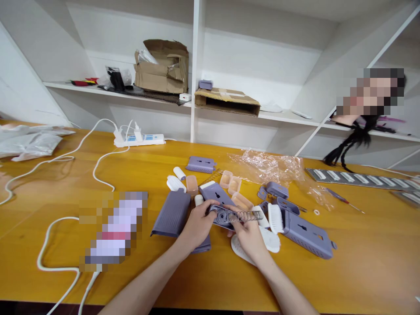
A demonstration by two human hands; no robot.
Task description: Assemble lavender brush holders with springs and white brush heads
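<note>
My left hand (200,223) is closed round the left end of a small purple plastic part (219,222) with a round, ringed recess inside. My right hand (247,236) grips the part's right end, its fingers partly hidden. A long metal coil spring (251,215) extends rightward from the part across my right hand; whether my fingers pinch it I cannot tell. Just behind lies a purple housing (217,194) with a keyhole-shaped slot. A ribbed purple cover (172,214) rests left of my hands, and white oval pieces (271,239) lie beneath and beside my right hand.
Around the hands are peach-coloured cups (242,201), a white brush (275,218) and a purple housing (308,234). A screwdriver (339,196) and clear plastic wrap (269,166) lie rightward. Leftward are a blurred-out device (116,229), white cables and a power strip (149,139). Another person's head shows at right.
</note>
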